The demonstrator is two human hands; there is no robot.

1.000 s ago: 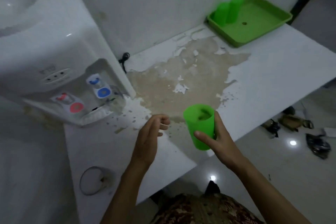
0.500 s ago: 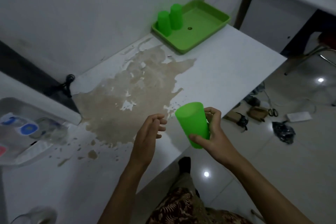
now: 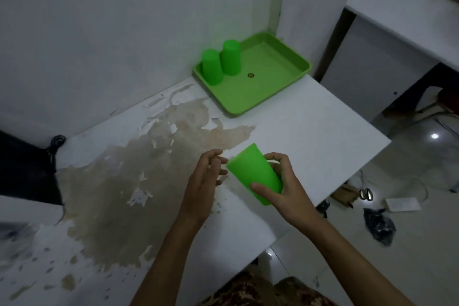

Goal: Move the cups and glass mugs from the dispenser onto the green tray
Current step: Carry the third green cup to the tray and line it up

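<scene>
Head view: right hand [image 3: 285, 189] gripping tilted green cup [image 3: 253, 174] above white counter [image 3: 310, 136]; left hand [image 3: 205, 181] empty, fingers loosely spread beside rim. Farther back, green tray [image 3: 268, 89] against wall, holding two upside-down green cups [image 3: 221, 64].

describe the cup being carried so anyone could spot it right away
Start at the white counter with the peeling brown patch. Above its near edge, the right hand holds a green cup. Unlike the two upside-down cups on the tray, it is tilted, in the air.
</scene>
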